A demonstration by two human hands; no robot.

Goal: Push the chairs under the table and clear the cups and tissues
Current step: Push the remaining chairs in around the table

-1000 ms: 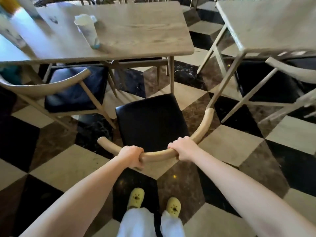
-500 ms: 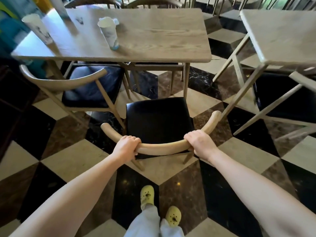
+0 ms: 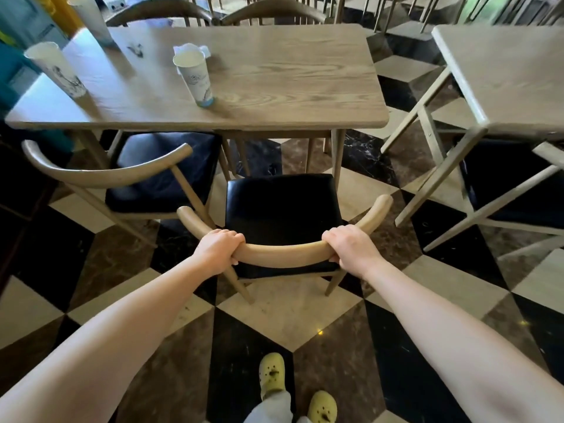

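Your two arms are bare all the way up, with no sleeves, no watch and no rings that show. Your left hand [image 3: 218, 250] and right hand [image 3: 351, 250] are bare too, with no gloves. Your fingers [image 3: 235, 238] have short, plain nails. At the bottom of the frame you wear light grey trousers [image 3: 271, 410]. On your feet are soft yellow clogs [image 3: 271, 375] with little holes and small dark charms on top.
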